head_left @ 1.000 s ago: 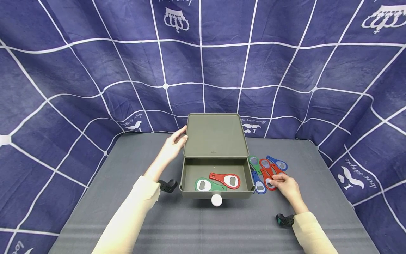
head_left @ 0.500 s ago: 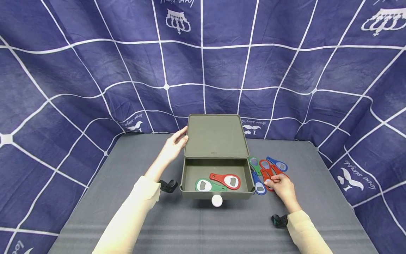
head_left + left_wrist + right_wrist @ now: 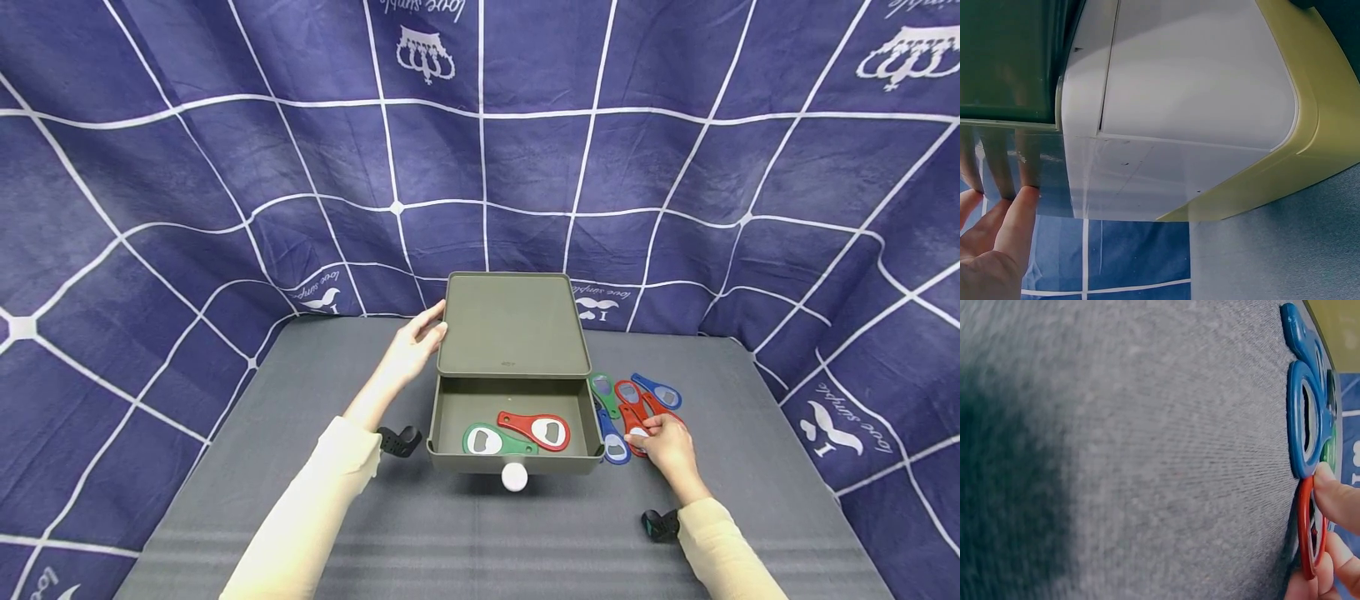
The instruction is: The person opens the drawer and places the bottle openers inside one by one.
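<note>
Right hand [image 3: 670,446] nearer, thumb and fingers pinching red opener's [image 3: 1304,531] rim | opener right of drawer [image 3: 517,464], handle pointing away from person | left hand [image 3: 402,354] loosely extended, fingertips against box [image 3: 513,325]

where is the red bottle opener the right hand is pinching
In the head view, the red bottle opener is right of the open drawer, pinched by the right hand, just right of a blue bottle opener.
</note>
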`<state>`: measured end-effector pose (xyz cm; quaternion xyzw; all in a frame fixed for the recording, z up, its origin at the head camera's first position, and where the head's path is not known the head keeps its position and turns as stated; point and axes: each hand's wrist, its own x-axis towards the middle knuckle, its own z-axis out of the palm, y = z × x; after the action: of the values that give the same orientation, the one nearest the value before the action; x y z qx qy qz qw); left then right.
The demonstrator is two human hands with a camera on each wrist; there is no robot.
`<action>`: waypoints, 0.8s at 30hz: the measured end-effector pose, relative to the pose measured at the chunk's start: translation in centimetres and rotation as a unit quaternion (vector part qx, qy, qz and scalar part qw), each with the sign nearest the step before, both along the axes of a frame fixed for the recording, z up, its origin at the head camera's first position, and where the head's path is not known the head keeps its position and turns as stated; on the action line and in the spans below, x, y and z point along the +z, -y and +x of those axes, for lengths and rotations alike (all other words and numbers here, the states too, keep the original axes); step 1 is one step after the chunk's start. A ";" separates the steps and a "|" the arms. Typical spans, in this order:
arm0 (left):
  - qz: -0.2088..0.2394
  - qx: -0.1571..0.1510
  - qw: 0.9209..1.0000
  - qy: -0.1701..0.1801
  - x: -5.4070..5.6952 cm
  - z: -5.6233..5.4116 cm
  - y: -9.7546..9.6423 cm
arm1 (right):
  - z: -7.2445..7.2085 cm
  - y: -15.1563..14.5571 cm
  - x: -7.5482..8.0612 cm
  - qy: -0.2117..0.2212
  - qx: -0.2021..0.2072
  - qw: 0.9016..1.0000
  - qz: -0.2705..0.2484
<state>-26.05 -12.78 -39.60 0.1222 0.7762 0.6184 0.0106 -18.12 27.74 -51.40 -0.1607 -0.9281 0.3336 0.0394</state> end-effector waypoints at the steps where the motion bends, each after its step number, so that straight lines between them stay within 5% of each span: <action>1: 0.000 0.000 1.000 0.000 0.0 0.0 0.0 | 0.0 0.1 0.1 0.002 0.000 1.000 0.000; 11: -0.002 -0.004 1.000 -0.001 -0.1 -0.1 0.0 | -0.2 -0.4 0.4 0.011 0.007 1.000 -0.003; 24: -0.004 -0.001 1.000 0.000 0.0 -0.1 0.1 | -0.1 -1.8 2.7 0.060 0.016 0.996 -0.065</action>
<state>-26.10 -12.84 -39.60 0.1231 0.7786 0.6152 0.0122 -18.21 29.50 -48.66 -0.1675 -0.9076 0.3836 -0.0318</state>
